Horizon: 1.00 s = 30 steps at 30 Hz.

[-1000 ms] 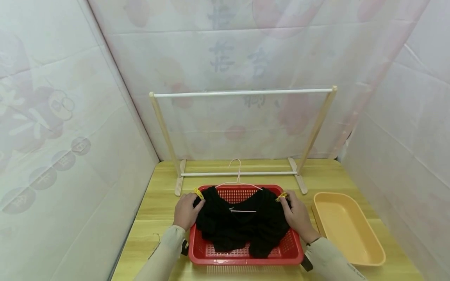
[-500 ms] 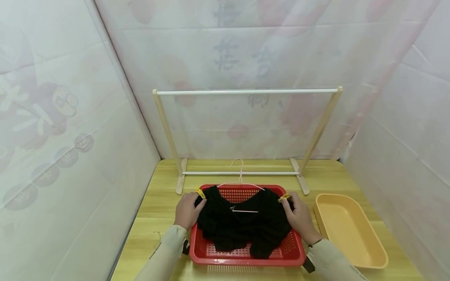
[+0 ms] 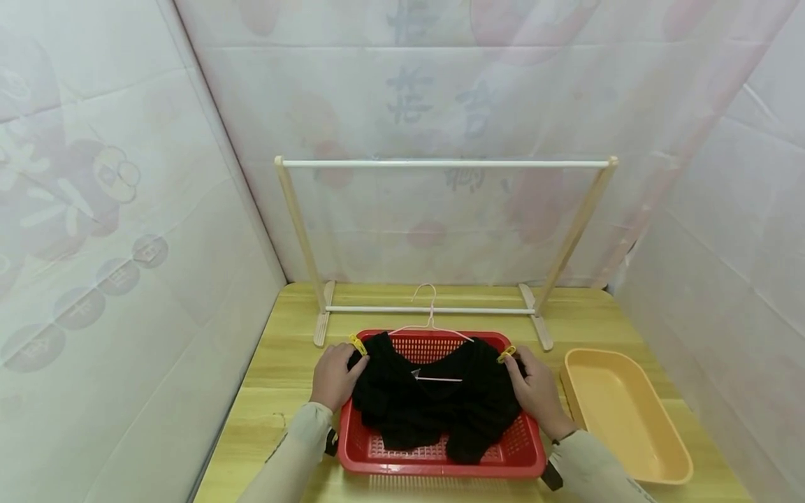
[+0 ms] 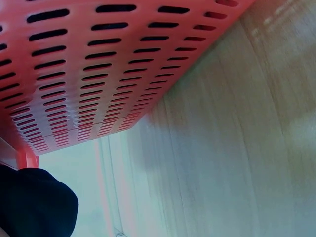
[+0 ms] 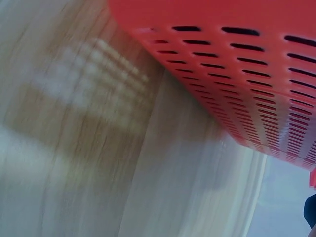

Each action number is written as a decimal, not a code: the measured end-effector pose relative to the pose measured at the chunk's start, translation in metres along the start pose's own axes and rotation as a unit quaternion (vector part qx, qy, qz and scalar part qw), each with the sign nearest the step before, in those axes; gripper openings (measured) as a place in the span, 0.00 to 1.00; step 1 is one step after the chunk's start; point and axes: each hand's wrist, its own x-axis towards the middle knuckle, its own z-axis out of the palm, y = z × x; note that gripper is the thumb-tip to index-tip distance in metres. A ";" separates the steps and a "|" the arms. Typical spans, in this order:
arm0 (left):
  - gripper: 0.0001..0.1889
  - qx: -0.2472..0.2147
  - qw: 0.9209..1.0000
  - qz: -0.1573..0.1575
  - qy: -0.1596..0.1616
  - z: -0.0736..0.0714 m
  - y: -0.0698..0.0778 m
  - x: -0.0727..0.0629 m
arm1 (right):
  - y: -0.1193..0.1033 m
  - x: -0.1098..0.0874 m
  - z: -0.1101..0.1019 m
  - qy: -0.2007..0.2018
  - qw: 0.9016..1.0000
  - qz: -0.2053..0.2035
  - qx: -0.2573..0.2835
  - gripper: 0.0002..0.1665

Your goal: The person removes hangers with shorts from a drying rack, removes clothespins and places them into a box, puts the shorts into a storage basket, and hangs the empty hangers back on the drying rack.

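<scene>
A black top [image 3: 434, 402] lies bunched in a red plastic basket [image 3: 440, 469], its wide neckline facing up. Inside its shoulders is a pale pink hanger [image 3: 430, 323], whose hook stands out past the basket's far rim. My left hand [image 3: 335, 381] grips the top at its left shoulder, a yellow clip [image 3: 358, 344] right at the thumb tip. At the opposite shoulder my right hand [image 3: 536, 391] holds the cloth, with a second yellow clip [image 3: 506, 353] against its thumb. Fingers behind the cloth are hidden. The left wrist view catches black cloth [image 4: 37, 202] below the basket wall [image 4: 98, 74].
Behind the basket stands a drying rack with a white top rail [image 3: 440, 164] and wooden legs [image 3: 575, 230]. A yellow tray [image 3: 629, 412] lies to the right on the wooden table [image 3: 258, 398]. Printed cloth walls [image 3: 107, 279] enclose the table on three sides.
The head view has shifted slightly. The right yellow clip changes its tilt a little at my right thumb. Both hands stay at the top's shoulders, and the basket, rack and tray stay put.
</scene>
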 end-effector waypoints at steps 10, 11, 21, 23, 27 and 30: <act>0.14 -0.002 1.000 -0.005 -0.003 -0.002 0.002 0.000 | -0.003 -0.001 -0.001 0.023 1.000 0.002 -0.021 0.03; 0.14 -0.001 1.000 -0.004 -0.003 -0.002 0.001 0.000 | -0.002 -0.001 -0.001 0.025 0.999 -0.003 -0.023 0.04; 0.13 -0.001 1.000 -0.006 -0.009 -0.002 0.002 -0.001 | 0.002 -0.003 -0.001 0.050 0.998 -0.034 0.020 0.07; 0.13 0.001 1.000 -0.005 -0.009 -0.002 0.002 -0.002 | 0.002 -0.004 -0.001 0.057 0.997 -0.035 0.030 0.07; 0.13 0.003 1.000 0.002 -0.007 -0.003 0.003 -0.002 | 0.002 -0.005 -0.001 0.066 0.996 -0.031 0.045 0.09; 0.14 0.002 1.000 0.006 -0.001 -0.005 0.003 -0.001 | 0.001 -0.003 -0.002 0.069 0.995 -0.027 0.059 0.08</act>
